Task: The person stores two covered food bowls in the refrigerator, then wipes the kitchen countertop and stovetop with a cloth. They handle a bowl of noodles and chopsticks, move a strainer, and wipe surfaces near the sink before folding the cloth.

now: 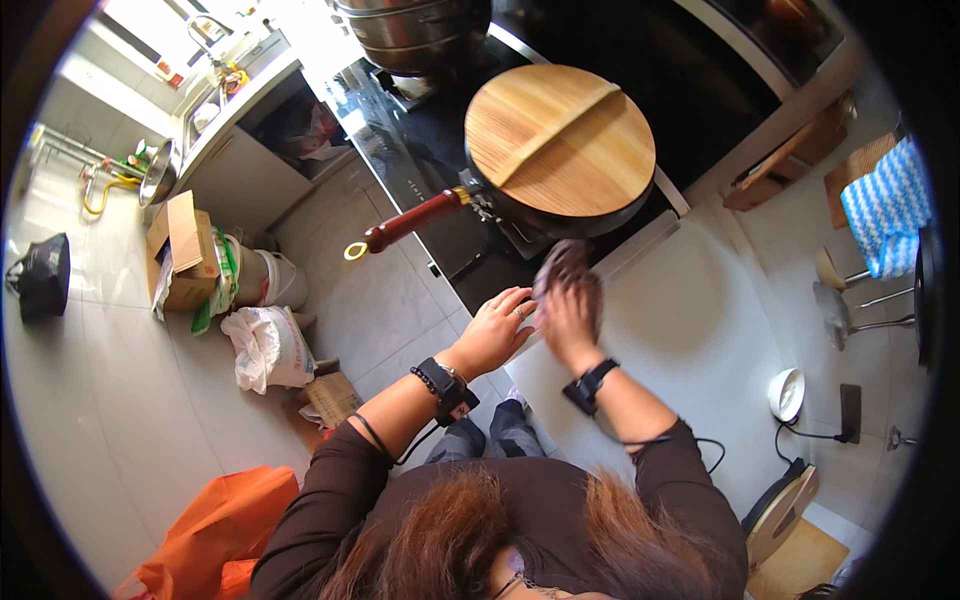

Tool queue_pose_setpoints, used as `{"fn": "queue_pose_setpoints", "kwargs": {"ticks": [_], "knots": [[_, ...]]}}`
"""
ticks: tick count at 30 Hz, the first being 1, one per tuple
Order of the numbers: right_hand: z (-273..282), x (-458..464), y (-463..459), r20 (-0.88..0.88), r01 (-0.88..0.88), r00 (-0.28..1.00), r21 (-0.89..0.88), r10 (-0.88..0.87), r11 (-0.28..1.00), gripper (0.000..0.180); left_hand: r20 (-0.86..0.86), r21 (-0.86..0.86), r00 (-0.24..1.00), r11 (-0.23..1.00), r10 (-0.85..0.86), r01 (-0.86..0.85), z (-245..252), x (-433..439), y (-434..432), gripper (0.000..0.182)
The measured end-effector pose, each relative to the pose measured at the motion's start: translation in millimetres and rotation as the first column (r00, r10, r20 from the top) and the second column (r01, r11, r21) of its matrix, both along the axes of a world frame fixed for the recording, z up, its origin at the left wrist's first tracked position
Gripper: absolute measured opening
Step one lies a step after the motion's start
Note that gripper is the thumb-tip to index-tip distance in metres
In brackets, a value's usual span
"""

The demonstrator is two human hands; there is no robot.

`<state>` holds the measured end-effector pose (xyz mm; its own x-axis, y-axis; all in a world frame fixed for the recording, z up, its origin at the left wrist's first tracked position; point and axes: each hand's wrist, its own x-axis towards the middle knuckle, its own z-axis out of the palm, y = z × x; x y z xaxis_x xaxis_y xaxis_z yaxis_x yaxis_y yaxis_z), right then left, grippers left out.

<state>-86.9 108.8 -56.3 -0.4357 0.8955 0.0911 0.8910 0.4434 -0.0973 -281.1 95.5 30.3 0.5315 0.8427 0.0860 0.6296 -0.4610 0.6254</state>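
Observation:
My right hand (571, 319) holds a bunched purple-grey cloth (568, 262) at the border between the black glass cooktop (487, 277) and the white countertop (667, 300). Part of the cloth sticks out past the fingertips, and its edges are blurred. Beside it my left hand (491, 334) is held palm down with nothing in it, its fingertips close to the cloth. Just beyond the hands a wok with a round wooden lid (562, 135) stands on the cooktop. Its dark red handle (416, 217) points left over the front edge.
A stacked steel pot (412, 30) stands farther back on the cooktop. Right of the countertop hang spatulas (832, 315) and a blue-striped cloth (889, 202); a white bowl (786, 395) is near the wall. Cardboard boxes (195, 262) and a white sack (270, 349) sit on the floor at left.

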Motion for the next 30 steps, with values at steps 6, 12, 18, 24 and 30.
{"fn": "queue_pose_setpoints", "kwargs": {"ticks": [6, 12, 18, 24, 30], "knots": [[18, -47, -68, -0.272, -0.11, 0.96, -0.146, 0.067, 0.983, 0.057, -0.141, 0.026, 0.974, 0.982, -0.179, 0.185, -36, -46, -1, 0.061], [21, -93, -10, -0.12, 0.029, 0.992, -0.037, -0.033, 0.999, 0.056, -0.267, 0.247, 0.964, 0.966, -0.005, 0.073, -48, -96, 48, 0.064], [16, -202, 41, -0.035, 0.276, 0.96, -0.059, -0.278, 0.959, 0.052, -0.201, 0.255, 0.964, 0.941, -0.171, 0.22, -51, -196, 145, 0.056], [15, -276, 67, -0.126, 0.515, 0.845, -0.075, -0.52, 0.854, 0.06, -0.258, 0.16, 0.89, 0.892, -0.376, 0.424, -51, -250, 203, 0.059], [15, -319, 135, -0.126, 0.622, 0.768, -0.09, -0.628, 0.778, 0.059, -0.352, 0.148, 0.842, 0.864, -0.408, 0.481, -43, -274, 278, 0.059]]}}
